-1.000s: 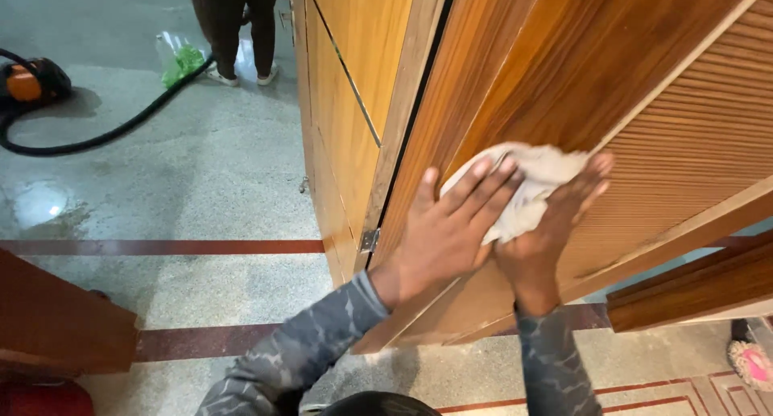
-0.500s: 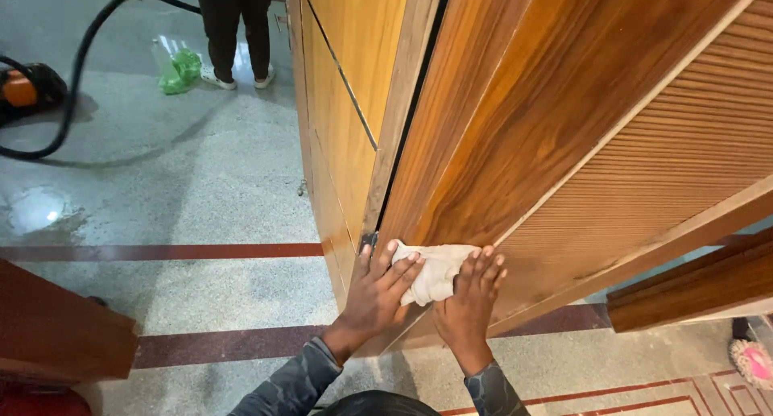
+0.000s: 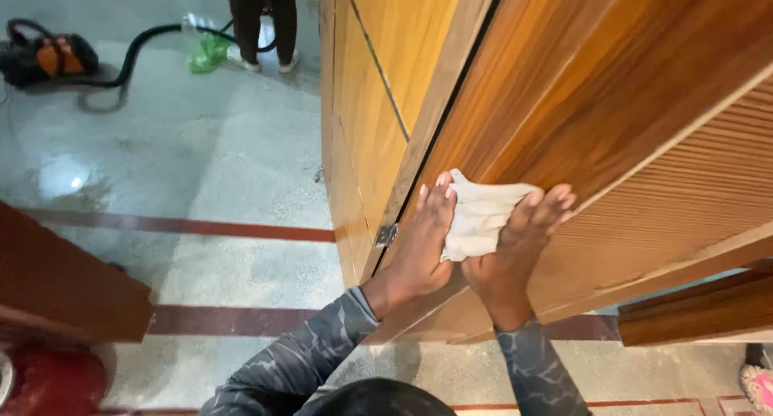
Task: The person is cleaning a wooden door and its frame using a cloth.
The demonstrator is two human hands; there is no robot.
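A: What is being done here?

B: The person presses a crumpled off-white cloth (image 3: 481, 216) flat against the smooth brown wooden door panel (image 3: 564, 102) with both hands. I judge this is the wiping step, low on the door, close to the hinge side.

A: How do the hands hold it?

B: The left hand (image 3: 419, 247) lies spread with fingers stretched upward, its fingertips over the left edge of the cloth. The right hand (image 3: 515, 251) is also opened flat, palm on the lower right part of the cloth, fingers reaching toward the ribbed section of the door (image 3: 684, 190). Neither hand closes around the cloth; they only push it on the wood.

A: What does the next move call for, in your opinion?

B: I think even pressure from both palms, so the cloth does not slip out between them, and care near the small metal hinge (image 3: 386, 235) and the dark gap beside the frame, where fingers could catch.

A: And the surface, the room?

B: The door is polished wood with visible grain, part smooth and part with fine horizontal ribs. The floor is grey speckled stone (image 3: 201, 158) with dark red stripes, and it looks shiny, perhaps wet in places. Far back stands another person, only the legs (image 3: 266, 17) visible, near an orange and black vacuum cleaner (image 3: 52, 57) with a black hose and a green plastic bag (image 3: 208, 52)
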